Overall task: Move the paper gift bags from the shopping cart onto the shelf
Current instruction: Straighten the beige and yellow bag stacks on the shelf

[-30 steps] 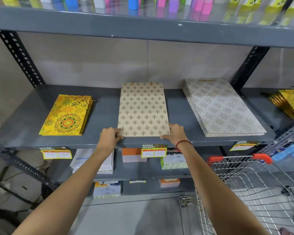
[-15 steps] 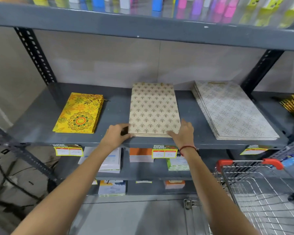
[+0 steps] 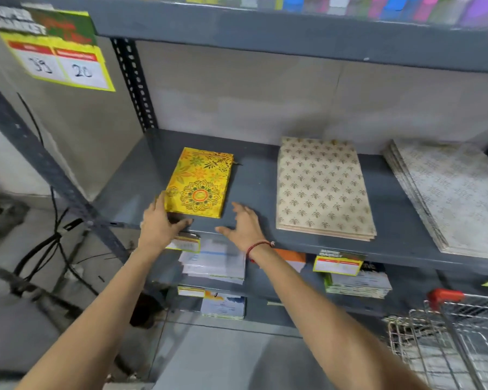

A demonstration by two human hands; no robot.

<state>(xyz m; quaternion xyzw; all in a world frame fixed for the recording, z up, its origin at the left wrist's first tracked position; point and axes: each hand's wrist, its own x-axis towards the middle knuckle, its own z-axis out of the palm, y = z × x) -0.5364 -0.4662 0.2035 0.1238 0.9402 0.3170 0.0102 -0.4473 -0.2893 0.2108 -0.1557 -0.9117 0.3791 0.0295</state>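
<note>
Both my hands have left the beige patterned stack (image 3: pixel 323 190) and come across to the yellow floral bags (image 3: pixel 199 182) at the left end of the shelf (image 3: pixel 265 175). My left hand (image 3: pixel 159 225) touches the near left corner of that yellow stack, fingers curled against its edge, thumb reaching along the front — a loose grip, not closed on anything. My right hand (image 3: pixel 244 223) is spread open just beside the stack's right corner, palm down over the shelf, holding nothing. I take this as squaring up the stacks, so the placing seems mostly done. All 3 stacks I can see lie flat on the shelf: yellow, beige, and a pale woven-pattern stack (image 3: pixel 448 198) farther right. The shopping cart (image 3: pixel 459 342) stands low at my right; the part in view holds no bags. Both forearms reach forward and slightly left, wrists level with the shelf's front lip.
</note>
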